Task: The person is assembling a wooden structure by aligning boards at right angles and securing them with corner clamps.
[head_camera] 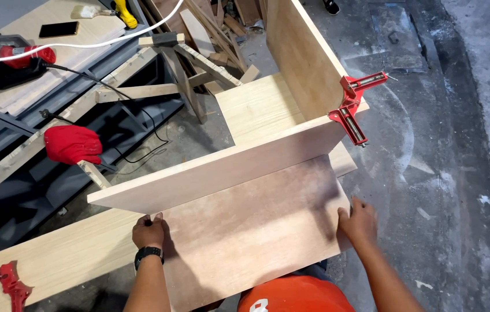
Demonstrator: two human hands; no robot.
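My left hand [148,230], a black watch on its wrist, grips the left edge of a reddish-brown plywood panel [245,231] lying flat in front of me. My right hand [358,222] holds the same panel at its right edge. The panel butts against an upright pale wood board [216,167] running left to right. That board meets a second upright board [303,58] at a corner held by a red corner clamp [350,107]. All rest on a long pale board [54,254] and a wooden base [256,107].
A second red clamp [7,282] lies at the lower left. A red cloth [73,143] hangs on a wooden trestle. A red and black power tool [11,60], a phone [59,29] and a white cable sit on the left workbench. Grey concrete floor on the right.
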